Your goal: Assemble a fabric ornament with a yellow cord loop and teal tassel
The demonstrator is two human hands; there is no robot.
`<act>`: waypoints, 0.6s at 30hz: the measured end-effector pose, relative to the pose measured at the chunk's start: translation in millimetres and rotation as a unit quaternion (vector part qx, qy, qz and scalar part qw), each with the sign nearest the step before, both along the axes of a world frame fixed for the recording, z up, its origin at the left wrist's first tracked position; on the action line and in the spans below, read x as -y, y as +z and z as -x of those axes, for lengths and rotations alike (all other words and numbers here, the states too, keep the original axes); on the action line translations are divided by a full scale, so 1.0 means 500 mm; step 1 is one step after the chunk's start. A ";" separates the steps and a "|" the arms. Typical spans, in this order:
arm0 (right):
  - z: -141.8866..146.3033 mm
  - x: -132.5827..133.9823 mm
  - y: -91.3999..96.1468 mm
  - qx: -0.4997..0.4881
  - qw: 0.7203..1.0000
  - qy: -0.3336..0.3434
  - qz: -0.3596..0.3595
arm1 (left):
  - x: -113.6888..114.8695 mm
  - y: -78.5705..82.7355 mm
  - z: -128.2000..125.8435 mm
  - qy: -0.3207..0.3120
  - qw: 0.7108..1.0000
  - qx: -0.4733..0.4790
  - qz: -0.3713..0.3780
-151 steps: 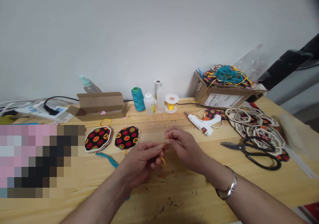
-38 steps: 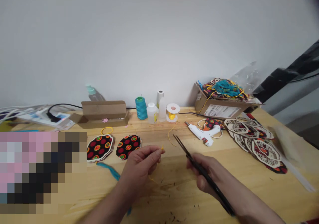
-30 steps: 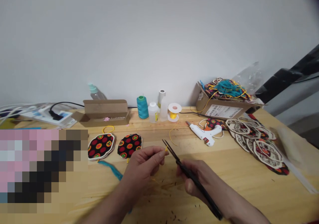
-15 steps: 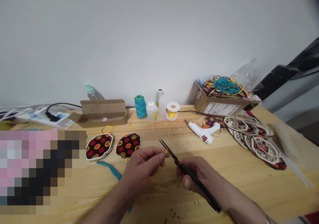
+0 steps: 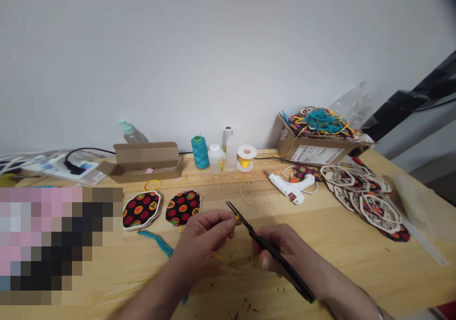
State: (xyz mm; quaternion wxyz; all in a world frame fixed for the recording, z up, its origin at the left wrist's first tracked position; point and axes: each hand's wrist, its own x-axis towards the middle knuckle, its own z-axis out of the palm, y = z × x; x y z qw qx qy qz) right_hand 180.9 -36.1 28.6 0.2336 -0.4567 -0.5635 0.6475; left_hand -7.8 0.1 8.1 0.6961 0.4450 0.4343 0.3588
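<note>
Pale wooden worktop [image 5: 313,234]. Left hand [image 5: 210,234]: thumb and forefinger pinched together on thin yellow cord [image 5: 237,217], held above worktop. Right hand [image 5: 290,244]: fingers wrapped around black-handled metal scissors [image 5: 271,248]; blades at cord, between or beside, cannot tell. Beyond: white plastic glue gun [image 5: 291,184], red label [image 5: 292,196], print illegible. Farther: squat translucent plastic bottle [image 5: 214,159], yellow label [image 5: 221,166]. Brown cardboard carton [image 5: 290,143]: white barcoded paper label [image 5: 317,155], text unreadable. Rear: plain grey wall [image 5: 213,49].

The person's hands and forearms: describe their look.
The left hand and right hand wear no gloves, and no sleeve shows on the left forearm or right forearm. A narrow silver-coloured band, cut off by the bottom edge, shows on the latter.
</note>
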 end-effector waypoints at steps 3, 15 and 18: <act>-0.001 0.000 -0.004 -0.003 1.000 -0.004 0.002 | 0.000 -0.002 0.001 0.001 1.000 -0.004 0.001; -0.063 0.023 -0.030 0.177 0.950 -0.197 -0.165 | -0.004 -0.002 -0.003 0.035 0.999 -0.016 0.013; -0.152 0.043 -0.024 0.447 0.820 -0.281 -0.221 | -0.003 -0.001 -0.005 0.063 0.998 -0.016 0.018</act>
